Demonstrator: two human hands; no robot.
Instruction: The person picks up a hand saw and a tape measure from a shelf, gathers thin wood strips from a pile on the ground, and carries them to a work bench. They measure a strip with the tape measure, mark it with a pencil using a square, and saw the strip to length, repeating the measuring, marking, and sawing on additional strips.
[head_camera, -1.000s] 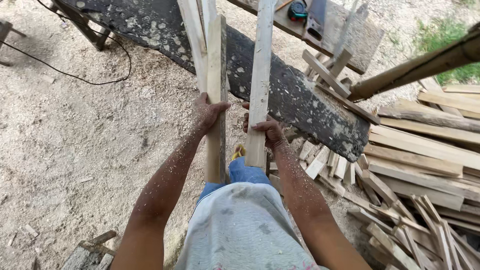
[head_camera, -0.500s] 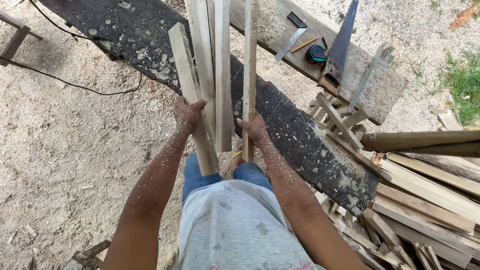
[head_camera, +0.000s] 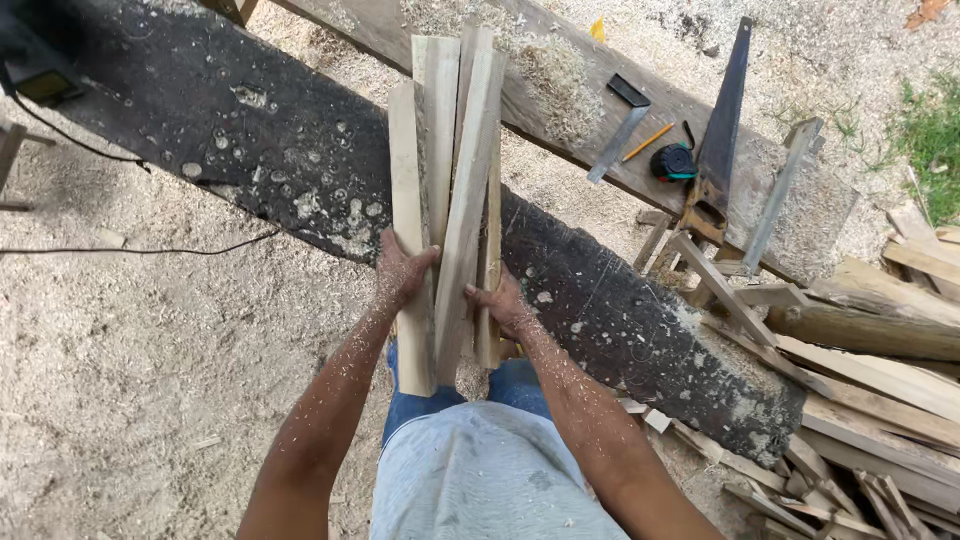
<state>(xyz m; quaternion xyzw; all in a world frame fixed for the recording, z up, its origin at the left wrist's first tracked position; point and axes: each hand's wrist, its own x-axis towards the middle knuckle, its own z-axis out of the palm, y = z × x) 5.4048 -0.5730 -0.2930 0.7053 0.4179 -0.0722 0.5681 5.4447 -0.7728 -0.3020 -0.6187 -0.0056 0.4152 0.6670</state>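
No packages, labels, signs, screens.

A bundle of long, flat, pale sawn wooden slats (head_camera: 445, 190) is bunched together lengthwise, pointing toward 12 o'clock and fanning slightly at the far ends, sawdust-flecked, over a dark charred plank.

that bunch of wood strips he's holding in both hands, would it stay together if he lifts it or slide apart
The bundle of wood strips looks stiff; each strip runs straight. It is probably light, as the strips are thin. It seems apt to slip apart: nothing ties it, the ends are uneven, and only the left hand and right hand press its sides. Sawdust on the arms may lessen grip.
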